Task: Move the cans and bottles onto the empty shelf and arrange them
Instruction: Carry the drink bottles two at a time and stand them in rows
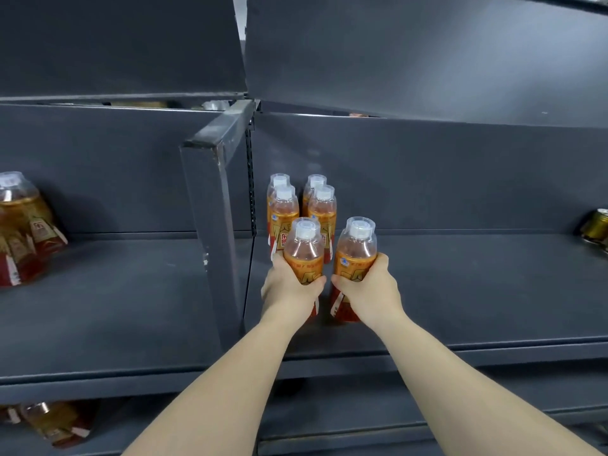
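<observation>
My left hand (289, 287) grips an orange drink bottle (304, 248) with a clear cap. My right hand (371, 291) grips a second bottle of the same kind (355, 255) beside it. Both bottles stand upright on the dark grey shelf (460, 291), side by side. Behind them, several matching bottles (302, 205) stand in two short rows against the shelf's left end, next to the divider.
A grey upright divider (210, 209) splits the shelf into two bays. More orange bottles (23, 228) stand at the far left of the left bay. A gold can (595, 225) shows at the right edge. Other bottles (56, 422) lie on the lower shelf.
</observation>
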Demonstrator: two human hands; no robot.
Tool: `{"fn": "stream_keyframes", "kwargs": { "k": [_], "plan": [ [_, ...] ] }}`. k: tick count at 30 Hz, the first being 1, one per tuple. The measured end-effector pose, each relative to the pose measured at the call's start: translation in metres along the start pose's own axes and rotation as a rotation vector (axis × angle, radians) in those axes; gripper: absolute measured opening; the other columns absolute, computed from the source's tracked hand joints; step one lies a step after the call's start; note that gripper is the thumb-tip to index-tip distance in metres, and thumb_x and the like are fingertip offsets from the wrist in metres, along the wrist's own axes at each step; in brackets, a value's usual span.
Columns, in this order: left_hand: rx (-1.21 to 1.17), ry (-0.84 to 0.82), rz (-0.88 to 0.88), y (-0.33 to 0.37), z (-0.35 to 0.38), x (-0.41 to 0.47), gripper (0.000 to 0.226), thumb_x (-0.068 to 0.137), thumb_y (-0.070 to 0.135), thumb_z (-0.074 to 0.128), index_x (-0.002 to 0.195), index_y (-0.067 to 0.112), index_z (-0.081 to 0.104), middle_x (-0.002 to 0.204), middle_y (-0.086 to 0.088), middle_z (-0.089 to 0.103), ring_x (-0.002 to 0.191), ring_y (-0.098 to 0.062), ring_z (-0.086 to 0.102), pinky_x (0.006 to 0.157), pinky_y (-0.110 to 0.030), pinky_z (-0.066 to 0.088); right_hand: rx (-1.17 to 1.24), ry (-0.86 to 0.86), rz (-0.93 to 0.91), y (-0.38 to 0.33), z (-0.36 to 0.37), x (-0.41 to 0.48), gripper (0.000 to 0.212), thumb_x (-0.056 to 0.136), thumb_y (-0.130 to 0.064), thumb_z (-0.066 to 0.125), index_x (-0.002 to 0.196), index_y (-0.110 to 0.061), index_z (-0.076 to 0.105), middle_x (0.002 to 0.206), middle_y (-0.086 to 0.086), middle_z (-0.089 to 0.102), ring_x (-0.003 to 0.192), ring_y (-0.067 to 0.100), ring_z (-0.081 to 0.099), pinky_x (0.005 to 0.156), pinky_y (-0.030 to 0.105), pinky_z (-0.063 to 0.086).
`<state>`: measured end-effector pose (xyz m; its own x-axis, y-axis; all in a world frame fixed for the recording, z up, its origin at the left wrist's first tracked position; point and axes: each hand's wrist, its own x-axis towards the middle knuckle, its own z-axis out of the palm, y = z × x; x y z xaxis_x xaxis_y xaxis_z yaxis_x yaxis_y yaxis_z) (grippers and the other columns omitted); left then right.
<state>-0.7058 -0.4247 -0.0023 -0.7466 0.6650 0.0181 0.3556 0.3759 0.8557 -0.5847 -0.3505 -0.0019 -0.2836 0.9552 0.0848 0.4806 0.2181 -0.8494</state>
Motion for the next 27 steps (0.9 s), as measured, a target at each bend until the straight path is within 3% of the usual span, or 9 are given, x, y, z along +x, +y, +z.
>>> {"fn": "stream_keyframes", "kwargs": {
  "k": [5,14,19,27],
  "plan": [
    [-0.020,0.058,-0.006,-0.002,0.007,0.018,0.073,0.081,0.041,0.079,0.137,0.027,0.035,0.130,0.002,0.055,0.119,-0.024,0.057,0.096,-0.045,0.054,-0.011,-0.037,-0.025,0.003,0.011,0.028,0.057,0.083,-0.038,0.077,0.116,-0.026,0.032,0.099,-0.009,0.056,0.080,0.006,0.055,0.061,0.023,0.044],
    [-0.112,0.111,0.026,-0.008,0.018,0.050,0.073,0.079,0.044,0.081,0.134,0.026,0.035,0.124,0.005,0.055,0.113,-0.017,0.056,0.092,-0.035,0.051,0.055,-0.124,-0.066,0.005,0.028,0.069,0.060,0.078,-0.042,0.080,0.113,-0.026,0.035,0.106,-0.005,0.057,0.096,0.015,0.059,0.077,0.031,0.050],
    [-0.169,0.125,0.040,-0.008,0.023,0.063,0.063,0.078,0.051,0.079,0.117,0.036,0.032,0.116,0.010,0.053,0.106,-0.012,0.054,0.086,-0.031,0.047,0.123,-0.153,-0.073,0.005,0.037,0.083,0.063,0.078,-0.042,0.081,0.118,-0.028,0.036,0.113,-0.005,0.057,0.102,0.015,0.059,0.084,0.033,0.051],
    [-0.173,0.146,0.032,-0.013,0.029,0.083,0.069,0.079,0.036,0.082,0.129,0.028,0.035,0.120,0.007,0.055,0.109,-0.014,0.057,0.094,-0.037,0.052,0.173,-0.177,-0.086,0.005,0.046,0.098,0.064,0.078,-0.039,0.081,0.118,-0.031,0.032,0.113,-0.008,0.054,0.102,0.013,0.057,0.081,0.029,0.046]
  ]
}}
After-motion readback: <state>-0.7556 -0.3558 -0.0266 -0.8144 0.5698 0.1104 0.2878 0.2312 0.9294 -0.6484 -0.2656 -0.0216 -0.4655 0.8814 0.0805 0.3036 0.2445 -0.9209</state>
